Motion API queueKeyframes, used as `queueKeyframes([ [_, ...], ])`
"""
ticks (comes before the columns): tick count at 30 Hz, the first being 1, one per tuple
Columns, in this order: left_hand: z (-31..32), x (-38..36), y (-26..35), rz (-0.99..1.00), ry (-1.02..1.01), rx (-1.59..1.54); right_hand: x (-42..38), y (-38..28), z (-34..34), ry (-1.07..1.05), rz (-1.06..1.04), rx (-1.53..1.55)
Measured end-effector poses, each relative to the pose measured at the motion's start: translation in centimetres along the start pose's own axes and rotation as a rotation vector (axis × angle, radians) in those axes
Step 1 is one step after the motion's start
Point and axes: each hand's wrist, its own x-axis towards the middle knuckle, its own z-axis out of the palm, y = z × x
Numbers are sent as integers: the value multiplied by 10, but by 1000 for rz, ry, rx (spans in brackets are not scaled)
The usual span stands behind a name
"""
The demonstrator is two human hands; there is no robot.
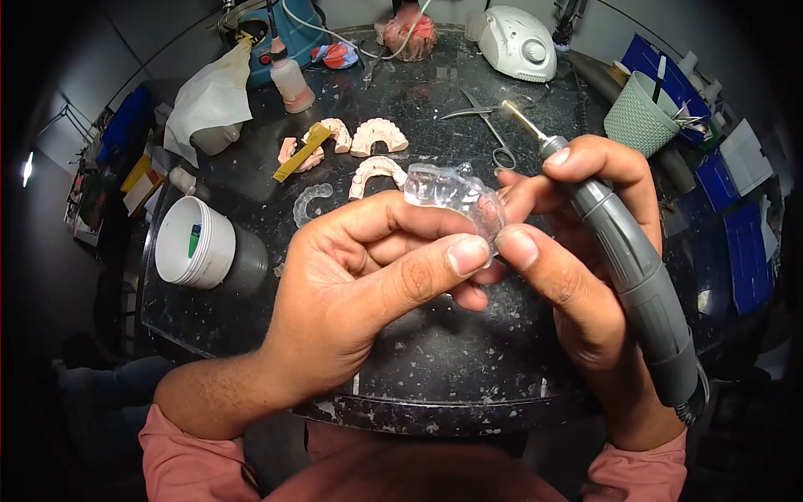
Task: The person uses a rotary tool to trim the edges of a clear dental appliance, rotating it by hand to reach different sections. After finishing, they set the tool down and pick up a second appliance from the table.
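Note:
A clear plastic dental tray (443, 188) is held up over the bench, pinched between the thumb and fingers of my left hand (360, 276). My right hand (585, 251) touches the tray's right end with its thumb and also holds a grey rotary handpiece (627, 251) between its fingers. The handpiece's thin bit (523, 119) points up and to the left, apart from the tray. Behind my left hand lie pale dental casts (378, 136) and another clear tray (309, 202).
A dark speckled bench (452, 360) holds scissors (489, 121), a white tub (196, 243), a yellow strip (301, 152), a bottle (292, 84), a white control unit (517, 43) and a green basket (640, 115) with tools. A white cloth (209, 96) lies at the back left.

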Motion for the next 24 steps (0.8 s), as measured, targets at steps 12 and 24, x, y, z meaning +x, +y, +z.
queueKeyframes([
  [12, -6, 4, 3, -20, 18, 39, -3, 0, 6, 29, 27, 110],
  [24, -8, -3, 1, 434, -67, 485, -2, 5, 0, -58, -76, -91],
])
